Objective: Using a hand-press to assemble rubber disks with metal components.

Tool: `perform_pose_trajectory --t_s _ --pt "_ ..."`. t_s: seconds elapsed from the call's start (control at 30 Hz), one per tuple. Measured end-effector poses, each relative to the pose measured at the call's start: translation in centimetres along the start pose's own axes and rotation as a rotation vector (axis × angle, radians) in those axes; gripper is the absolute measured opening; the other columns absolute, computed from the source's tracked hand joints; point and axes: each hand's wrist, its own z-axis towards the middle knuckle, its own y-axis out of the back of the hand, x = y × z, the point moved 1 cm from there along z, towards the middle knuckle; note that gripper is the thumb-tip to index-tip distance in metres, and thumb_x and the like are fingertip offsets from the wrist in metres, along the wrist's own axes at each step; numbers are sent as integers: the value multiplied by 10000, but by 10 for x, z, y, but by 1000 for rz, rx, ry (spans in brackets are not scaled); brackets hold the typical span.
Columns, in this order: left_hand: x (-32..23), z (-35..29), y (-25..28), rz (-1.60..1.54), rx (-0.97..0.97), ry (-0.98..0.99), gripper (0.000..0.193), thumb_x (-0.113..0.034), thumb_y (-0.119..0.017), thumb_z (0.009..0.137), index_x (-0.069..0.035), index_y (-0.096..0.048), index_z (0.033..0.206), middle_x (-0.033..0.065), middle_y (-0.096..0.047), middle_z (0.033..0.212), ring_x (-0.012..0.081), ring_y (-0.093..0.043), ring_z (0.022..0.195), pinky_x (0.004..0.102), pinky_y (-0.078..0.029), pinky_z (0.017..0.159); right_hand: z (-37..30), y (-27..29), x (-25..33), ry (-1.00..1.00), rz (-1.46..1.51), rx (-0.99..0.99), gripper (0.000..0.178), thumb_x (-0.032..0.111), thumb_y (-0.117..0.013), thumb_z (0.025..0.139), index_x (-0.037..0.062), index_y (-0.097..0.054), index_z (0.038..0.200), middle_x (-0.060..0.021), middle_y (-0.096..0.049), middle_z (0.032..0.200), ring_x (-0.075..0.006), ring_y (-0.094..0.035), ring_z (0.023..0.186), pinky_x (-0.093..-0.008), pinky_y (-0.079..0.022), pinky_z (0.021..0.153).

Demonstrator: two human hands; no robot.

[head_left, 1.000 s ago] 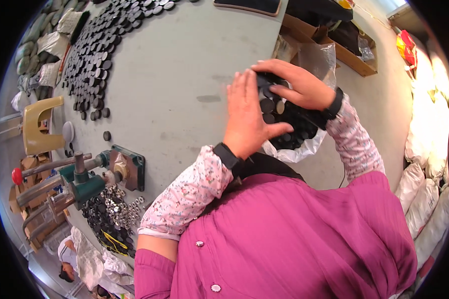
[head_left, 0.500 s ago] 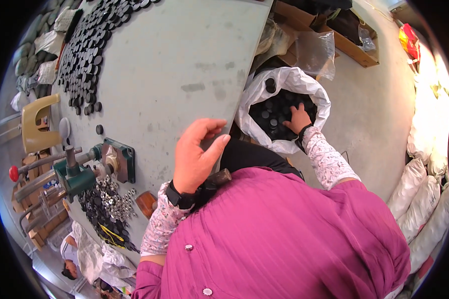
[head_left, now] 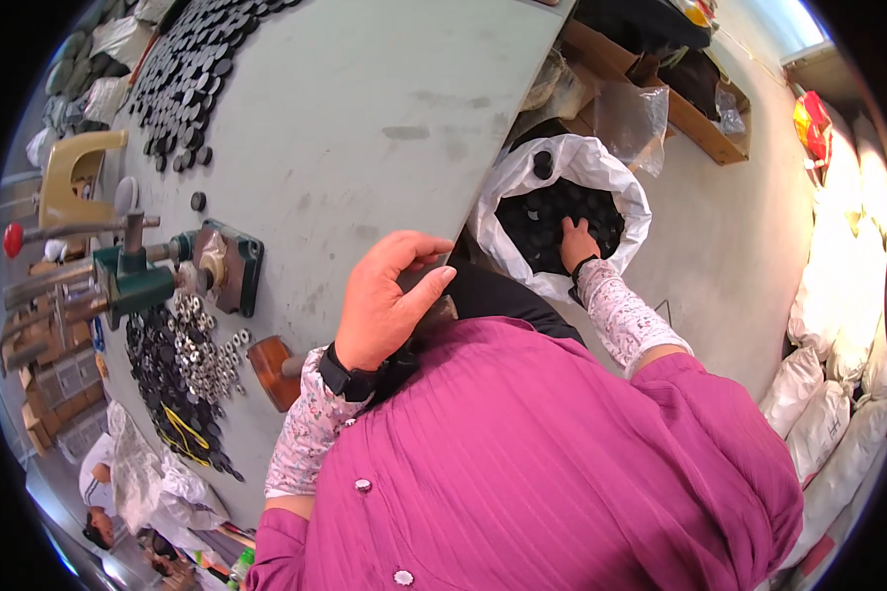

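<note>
My right hand (head_left: pixel 579 243) reaches down into a white sack (head_left: pixel 503 251) of black round discs (head_left: pixel 537 231). Its fingers are drawn in among the discs, and what they hold, if anything, is hidden. My left hand (head_left: pixel 379 305) hovers by the table's near edge with curved fingers and thumb apart, holding nothing. Part of a wooden-handled tool (head_left: pixel 442 310) shows behind that wrist. On the grey table (head_left: pixel 365 177) stands a green hand press (head_left: pixel 133 286) with a red-knobbed lever, left of my left hand. One black disc (head_left: pixel 199 201) lies by itself beyond the press.
Many black discs (head_left: pixel 202 79) are spread over the table's far left. Small metal rings (head_left: pixel 202 345) and black pieces (head_left: pixel 158 364) lie below the press, beside a brown wooden block (head_left: pixel 273 372). Cardboard boxes (head_left: pixel 695 118) stand behind the sack. Full white sacks (head_left: pixel 823 424) line the right.
My right hand's fingers have gone from spread to drawn together among the discs. My left hand has barely moved. The whole view has shifted slightly.
</note>
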Motion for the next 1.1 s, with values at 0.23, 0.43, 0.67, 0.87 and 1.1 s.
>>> perform_pose_trajectory --t_s 0.23,0.43,0.67,0.87,1.1 --pt "5 -29 4 -48 -39 33 229 -66 -741 921 2 -728 1139 73 -697 1050 164 -673 953 296 -535 873 1 32 -22 194 189 -131 405 6 -687 868 104 -610 1254 -197 -692 1105 -393 -722 954 -465 -593 843" --pt "-22 -46 19 -13 -100 -71 300 -51 -796 870 -8 -733 1160 72 -692 1052 155 -680 944 294 -552 866 -100 179 98 517 1405 211 348 -101 -689 923 -16 -592 1246 -144 -684 1151 -206 -728 988 -344 -635 867" --pt "-63 -76 26 -196 -131 -243 456 -47 -873 812 9 -707 1232 101 -663 1168 159 -693 977 296 -582 899 -189 248 198 1250 1409 313 370 -204 -700 856 -26 -627 1171 -171 -618 1242 -221 -673 1128 -346 -606 960" --pt "-66 -108 32 -167 -278 -376 411 -16 -897 777 13 -737 1155 110 -680 1116 170 -684 940 292 -568 832 -207 248 220 1426 1303 355 350 -191 -724 842 -22 -655 1140 -163 -629 1214 -205 -669 1094 -324 -580 941" --pt "-73 -126 29 -55 -380 -466 417 -46 -952 705 -25 -771 1080 84 -702 1030 182 -682 910 299 -556 783 -219 235 223 1441 1444 538 387 -193 -701 870 -41 -592 1208 -193 -663 1210 -272 -684 1156 -397 -570 1023"
